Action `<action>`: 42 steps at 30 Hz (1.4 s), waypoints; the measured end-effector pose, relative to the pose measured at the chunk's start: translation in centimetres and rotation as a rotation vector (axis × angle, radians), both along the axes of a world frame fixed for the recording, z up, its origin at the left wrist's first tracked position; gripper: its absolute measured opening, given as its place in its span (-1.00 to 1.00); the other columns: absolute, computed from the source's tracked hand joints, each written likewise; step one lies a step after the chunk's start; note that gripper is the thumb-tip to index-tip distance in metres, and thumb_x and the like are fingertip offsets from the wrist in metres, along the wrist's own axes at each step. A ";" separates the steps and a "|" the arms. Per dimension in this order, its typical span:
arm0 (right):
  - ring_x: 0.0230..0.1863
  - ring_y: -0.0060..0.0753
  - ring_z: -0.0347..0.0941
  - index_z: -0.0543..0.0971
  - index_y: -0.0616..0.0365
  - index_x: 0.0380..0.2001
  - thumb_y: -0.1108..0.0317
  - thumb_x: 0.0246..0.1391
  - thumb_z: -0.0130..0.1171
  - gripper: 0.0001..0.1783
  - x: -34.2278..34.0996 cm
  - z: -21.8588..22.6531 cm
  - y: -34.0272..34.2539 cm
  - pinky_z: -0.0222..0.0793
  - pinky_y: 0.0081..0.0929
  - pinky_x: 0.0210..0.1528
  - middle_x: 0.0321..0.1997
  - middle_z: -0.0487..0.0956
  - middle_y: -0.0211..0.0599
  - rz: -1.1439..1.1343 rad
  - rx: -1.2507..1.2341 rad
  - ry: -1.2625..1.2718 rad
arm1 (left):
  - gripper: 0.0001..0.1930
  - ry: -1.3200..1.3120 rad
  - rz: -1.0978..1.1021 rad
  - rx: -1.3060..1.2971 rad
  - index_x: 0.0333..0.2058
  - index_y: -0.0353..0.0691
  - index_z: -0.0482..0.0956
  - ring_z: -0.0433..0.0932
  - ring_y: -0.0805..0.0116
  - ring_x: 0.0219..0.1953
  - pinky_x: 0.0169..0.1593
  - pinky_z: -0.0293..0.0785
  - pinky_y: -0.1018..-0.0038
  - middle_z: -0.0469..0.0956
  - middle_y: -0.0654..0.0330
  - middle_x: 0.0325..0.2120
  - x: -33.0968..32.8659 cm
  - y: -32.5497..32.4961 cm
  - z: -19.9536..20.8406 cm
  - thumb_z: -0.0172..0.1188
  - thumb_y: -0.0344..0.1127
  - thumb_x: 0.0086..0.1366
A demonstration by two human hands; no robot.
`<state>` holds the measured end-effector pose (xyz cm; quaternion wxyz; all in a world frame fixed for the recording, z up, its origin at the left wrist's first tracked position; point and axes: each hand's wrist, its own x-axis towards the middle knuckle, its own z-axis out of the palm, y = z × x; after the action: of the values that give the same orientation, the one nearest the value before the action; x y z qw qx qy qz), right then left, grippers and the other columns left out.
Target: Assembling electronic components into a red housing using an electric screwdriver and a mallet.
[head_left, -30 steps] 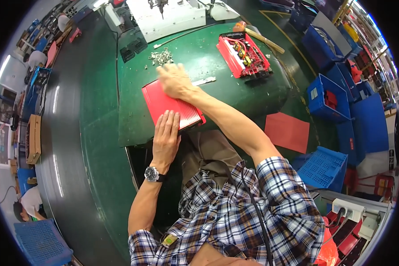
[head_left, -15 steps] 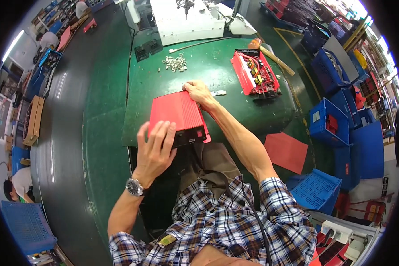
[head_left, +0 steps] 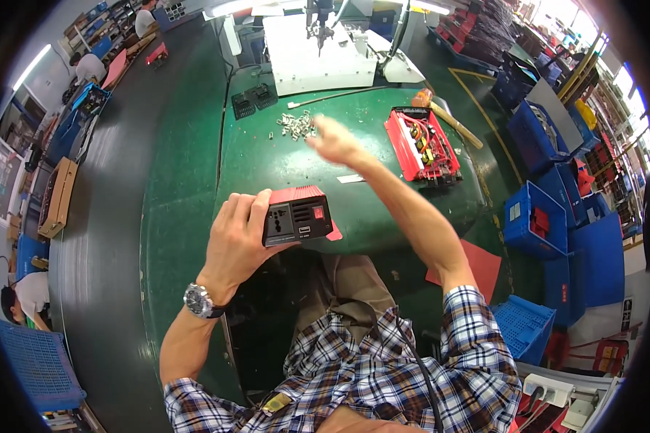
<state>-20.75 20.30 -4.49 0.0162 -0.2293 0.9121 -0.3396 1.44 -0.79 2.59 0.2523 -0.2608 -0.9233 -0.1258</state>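
Right hand [head_left: 334,141] moved off red case [head_left: 296,219] (left [head_left: 235,229] holds).

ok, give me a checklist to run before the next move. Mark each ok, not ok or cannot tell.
1. Left hand has a grip on the red box: ok, holding its left side.
2. Black end panel in view: ok, it faces the camera.
3. Box supported by the green table: cannot tell, underside hidden.
4. Right hand empty: cannot tell, motion blur; it is by the pile of small pale pieces.
5. Second red unit closed up: not ok, its wiring is exposed.
6. Mallet apart from the box: ok, over by the second unit.
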 end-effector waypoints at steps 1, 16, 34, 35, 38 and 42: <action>0.27 0.07 0.47 0.44 0.40 0.22 0.11 0.25 0.24 -0.35 -0.5 3.4 -1.0 0.35 -0.16 0.32 0.21 0.54 0.26 -0.050 -0.208 0.046 | -0.22 0.000 0.022 -0.006 0.08 -0.39 0.45 0.52 0.03 -0.14 -0.03 0.54 0.20 0.47 0.04 -0.21 0.0 -0.8 0.8 0.54 0.01 0.01; -0.29 -0.29 0.61 0.60 0.29 0.04 0.24 0.19 0.31 -0.57 -10.1 18.2 -1.6 0.48 -0.36 -0.14 -0.25 0.69 -0.25 0.100 -0.883 0.352 | -0.13 -0.207 0.019 0.047 0.13 -0.35 0.44 0.51 0.01 -0.13 -0.03 0.55 0.17 0.47 0.03 -0.22 -1.3 -1.1 2.5 0.61 -0.03 -0.10; -0.45 -0.29 0.43 0.43 0.32 -0.30 -0.01 0.41 0.10 -0.50 19.5 -7.7 -2.9 0.36 -0.22 -0.35 -0.46 0.50 -0.04 -0.136 -0.516 -0.422 | -0.60 0.183 0.167 -0.079 0.04 -0.05 0.58 0.45 0.05 0.15 0.25 0.48 0.06 0.48 0.07 0.06 9.7 -3.0 -14.7 0.33 -0.46 0.21; -0.43 -0.18 0.45 0.43 0.35 -0.29 -0.06 0.38 0.11 -0.45 18.1 -7.9 -4.1 0.36 -0.14 -0.31 -0.45 0.51 0.08 -0.107 -0.500 -0.420 | -0.56 0.169 0.174 -0.117 0.10 -0.07 0.55 0.41 -0.02 0.19 0.29 0.42 0.02 0.44 0.01 0.12 9.1 -4.3 -15.3 0.35 -0.37 0.23; -0.39 -0.11 0.48 0.45 0.36 -0.31 -0.14 0.36 0.09 -0.38 15.4 -7.4 -5.6 0.38 -0.14 -0.27 -0.41 0.56 0.13 -0.164 -0.417 -0.468 | -0.47 -0.054 0.221 -0.037 0.14 -0.12 0.54 0.35 -0.09 0.24 0.33 0.35 0.00 0.38 -0.03 0.19 7.5 -4.2 -13.3 0.42 -0.22 0.20; -0.36 0.00 0.55 0.48 0.39 -0.26 -0.16 0.35 0.09 -0.35 13.1 -8.2 -5.9 0.43 -0.12 -0.20 -0.38 0.60 0.18 -0.179 -0.460 -0.388 | -0.18 -0.269 0.115 0.098 0.26 -0.17 0.43 0.29 -0.18 0.30 0.38 0.25 0.02 0.31 -0.10 0.28 5.3 -4.0 -8.8 0.54 -0.06 0.05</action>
<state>-7.67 14.39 -12.73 0.1078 -0.0766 0.8077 -0.5745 6.78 -4.75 -6.25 0.1458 -0.1757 -0.9549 -0.1898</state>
